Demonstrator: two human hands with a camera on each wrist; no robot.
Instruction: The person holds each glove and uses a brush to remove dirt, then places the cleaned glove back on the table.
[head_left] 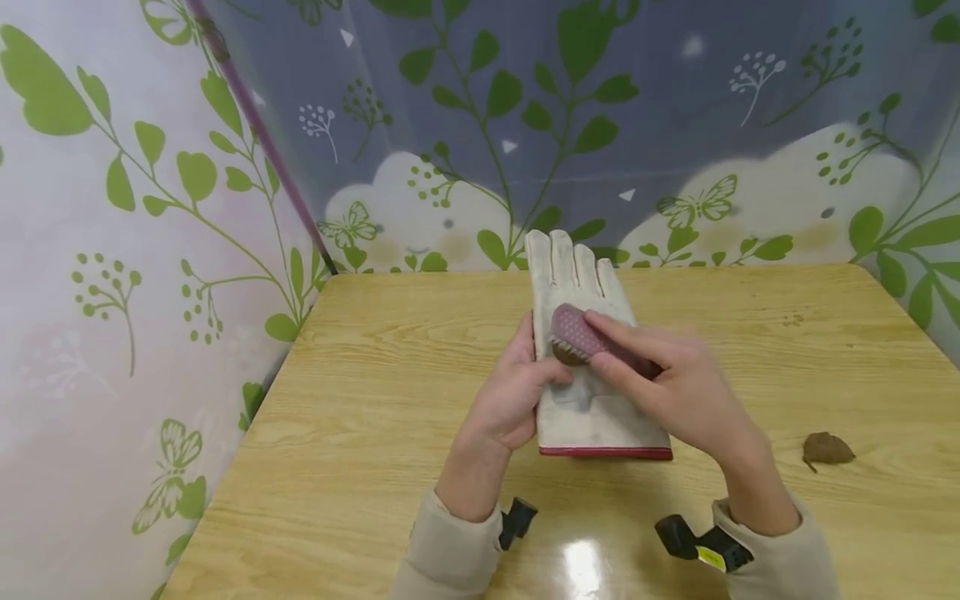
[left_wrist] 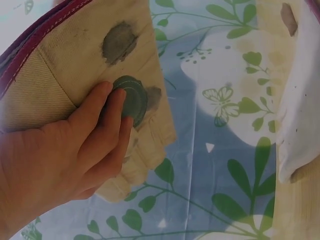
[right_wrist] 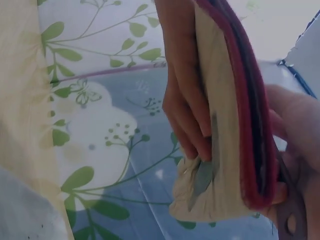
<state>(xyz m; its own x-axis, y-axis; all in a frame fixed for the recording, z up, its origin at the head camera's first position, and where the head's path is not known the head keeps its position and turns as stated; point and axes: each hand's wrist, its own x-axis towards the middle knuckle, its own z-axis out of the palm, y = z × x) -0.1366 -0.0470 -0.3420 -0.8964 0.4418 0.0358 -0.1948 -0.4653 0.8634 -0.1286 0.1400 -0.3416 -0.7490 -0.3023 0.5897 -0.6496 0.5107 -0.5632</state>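
Note:
A white canvas work glove [head_left: 592, 425] with a red hem is held tilted up over the table, its fingers pointing away. My left hand [head_left: 510, 392] grips it from the left side, thumb across the front and fingers spread over the other face. That face has a round green patch [left_wrist: 134, 100] and a dark grey stain [left_wrist: 119, 42]. My right hand [head_left: 682, 375] holds a mauve brush [head_left: 581, 329], bristles against the front of the glove near my left thumb. The brush handle [right_wrist: 292, 212], with a hole in it, shows beside the glove's open cuff [right_wrist: 250, 125].
A crumpled brown, leaf-like thing [head_left: 828, 448] lies on the wooden table [head_left: 360, 433], to the right of my right forearm. A printed curtain with leaves [head_left: 465, 200] stands behind the table, and another on the left. Black cameras are strapped to both wrists.

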